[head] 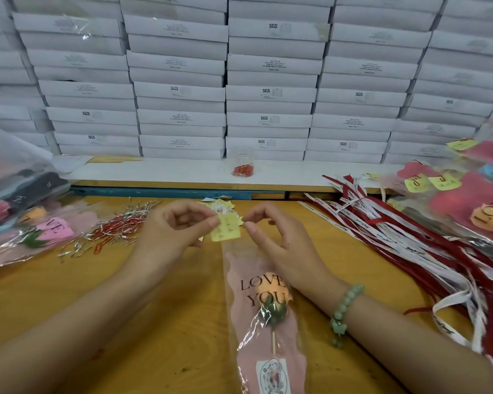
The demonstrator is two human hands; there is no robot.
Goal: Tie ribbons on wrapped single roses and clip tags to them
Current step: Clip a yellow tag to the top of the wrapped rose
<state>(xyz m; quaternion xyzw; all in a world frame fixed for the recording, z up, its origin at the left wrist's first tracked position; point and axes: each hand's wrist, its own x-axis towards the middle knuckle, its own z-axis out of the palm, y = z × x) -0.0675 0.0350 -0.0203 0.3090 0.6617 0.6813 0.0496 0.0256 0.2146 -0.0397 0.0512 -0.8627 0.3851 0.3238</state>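
Here left hand [180, 227] and right hand [276, 237] pinch a jagged yellow paper tag [226, 231].

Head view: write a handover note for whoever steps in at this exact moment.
Left hand pinches a yellow tag at the top of the wrapped rose, which lies on the table.
Right hand is curled at the tag's right edge; what it pinches is unclear.
Spare tags lie just behind, red clips on the white ledge, ribbons to the right.
Done: tagged roses piled far right.
Left: clip this tag, tie a ribbon (none visible); more roses at left.
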